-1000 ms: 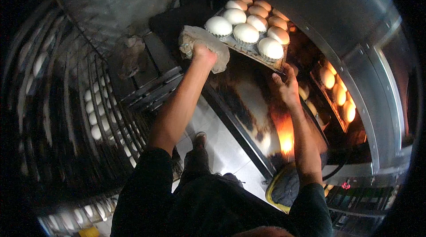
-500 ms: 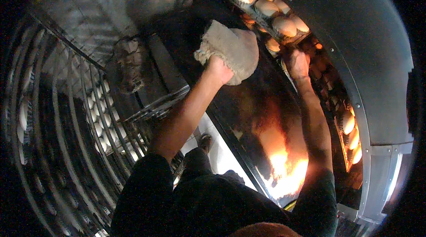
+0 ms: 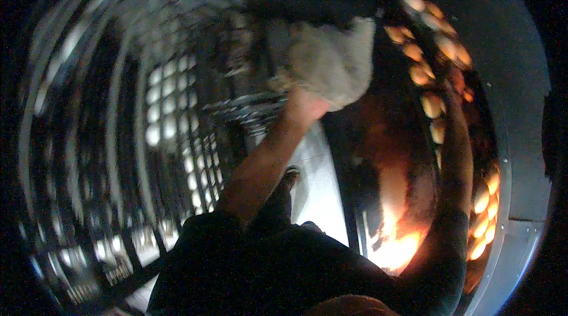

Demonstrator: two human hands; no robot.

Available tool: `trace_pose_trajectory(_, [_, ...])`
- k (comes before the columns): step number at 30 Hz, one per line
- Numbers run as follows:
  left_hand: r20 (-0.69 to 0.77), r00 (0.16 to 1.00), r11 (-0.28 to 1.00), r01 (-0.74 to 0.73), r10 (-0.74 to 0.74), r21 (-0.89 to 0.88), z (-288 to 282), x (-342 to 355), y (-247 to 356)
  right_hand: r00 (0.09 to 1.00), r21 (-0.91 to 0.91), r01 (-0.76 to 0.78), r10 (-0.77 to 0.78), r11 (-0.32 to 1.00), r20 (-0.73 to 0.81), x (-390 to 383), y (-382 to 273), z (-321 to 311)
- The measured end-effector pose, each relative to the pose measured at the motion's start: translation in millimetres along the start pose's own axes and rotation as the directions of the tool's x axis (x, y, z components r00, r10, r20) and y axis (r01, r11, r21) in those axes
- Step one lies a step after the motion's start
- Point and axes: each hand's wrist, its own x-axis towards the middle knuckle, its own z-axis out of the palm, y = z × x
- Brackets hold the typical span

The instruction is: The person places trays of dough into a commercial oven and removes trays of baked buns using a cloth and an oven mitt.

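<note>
My left hand (image 3: 306, 106) is closed around a thick beige cloth (image 3: 334, 62), held up in front of me to the left of the oven opening. Reaching to the right, my right hand (image 3: 454, 86) is among the buns in the glowing oven. Its fingers are dark and smeared, so I cannot tell whether they grip anything. Rounded golden buns (image 3: 447, 48) sit in an upper row beyond it, and more buns (image 3: 433, 105) lie just left of my right wrist. Another group of buns (image 3: 484, 202) glows beside my right forearm.
A curved grey metal casing (image 3: 518, 121) borders the oven on the right. Below the opening, a dark shiny panel (image 3: 381, 162) reflects orange light. On the left stands a tall metal rack (image 3: 115, 133), with rows of pale dough pieces (image 3: 170, 103). Bright floor (image 3: 316, 180) shows between.
The view has swung left, so the rack fills more of it and the oven appears farther right. My left hand still holds the cloth. More buns now show left of my right wrist.
</note>
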Motion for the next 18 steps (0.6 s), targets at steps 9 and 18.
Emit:
trace_pose_trajectory(9, [-0.034, 0.997, 0.998, -0.065, 0.064, -0.025, -51, -264, 33, 0.668, 0.539, 0.523, -0.710, 0.660, 0.221, -105, -283, -208])
trace_pose_trajectory(18, [-0.301, 0.944, 0.987, -0.097, 0.132, 0.129, -173, -532, 66, -0.199, 0.874, 0.415, -0.912, 0.253, 0.359, -386, -468, -324])
